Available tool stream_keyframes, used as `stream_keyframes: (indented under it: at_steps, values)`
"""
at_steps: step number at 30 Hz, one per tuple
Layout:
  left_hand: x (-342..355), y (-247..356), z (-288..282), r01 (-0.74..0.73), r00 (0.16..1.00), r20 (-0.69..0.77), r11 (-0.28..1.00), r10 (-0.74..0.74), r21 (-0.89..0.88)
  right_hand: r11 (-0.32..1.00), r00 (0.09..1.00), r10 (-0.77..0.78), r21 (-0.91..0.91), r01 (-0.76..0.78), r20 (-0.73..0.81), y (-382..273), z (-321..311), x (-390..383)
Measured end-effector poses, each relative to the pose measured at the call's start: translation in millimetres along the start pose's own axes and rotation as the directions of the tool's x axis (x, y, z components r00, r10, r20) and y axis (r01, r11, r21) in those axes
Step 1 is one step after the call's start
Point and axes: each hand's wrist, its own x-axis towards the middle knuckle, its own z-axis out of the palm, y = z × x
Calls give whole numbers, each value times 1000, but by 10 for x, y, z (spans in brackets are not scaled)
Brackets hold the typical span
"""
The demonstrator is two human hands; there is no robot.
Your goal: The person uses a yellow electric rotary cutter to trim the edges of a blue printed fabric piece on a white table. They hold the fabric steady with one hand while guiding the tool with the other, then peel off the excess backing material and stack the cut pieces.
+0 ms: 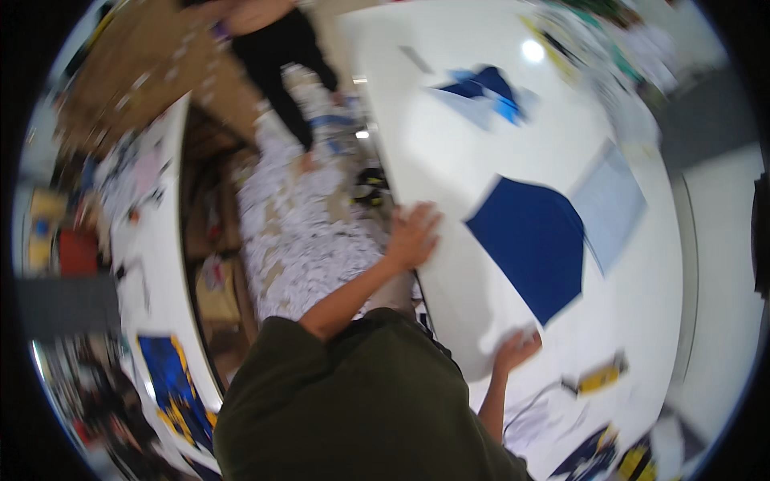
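Note:
A dark blue panel of cloth (pixel 529 244) lies flat on the white table (pixel 457 297). Its outline is pointed at several corners, with one curved edge. My left hand (pixel 414 234) is at the table's edge, left of the panel and apart from it, with its fingers loosely spread and nothing held. Close to the panel's lower corner is my right hand (pixel 517 349), somewhat blurred, its fingers loosely apart; whether it touches the cloth is hard to tell. A pale grey-blue sheet (pixel 609 210) lies beside the panel, partly under its right edge.
Farther up the table are smaller blue and pale pieces (pixel 485 94) in a pile. A yellow corded tool (pixel 601 377) lies right of my right hand. Paper scraps (pixel 297 232) cover the floor, where another person (pixel 281 64) stands. A second white table (pixel 152 232) runs along the left.

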Motion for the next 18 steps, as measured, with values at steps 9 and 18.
stream_keyframes:
  at_steps: [9, 18]
  values:
    - [814, 125, -79, -293, 950, 28, 923, 310, -249, 999, 996, 26, -22, -28, -82, -477, -181, 75]
    - [1016, 149, 18, -309, 917, 112, 861, 382, -405, 995, 996, 37, -91, -45, -86, -513, -158, 100]
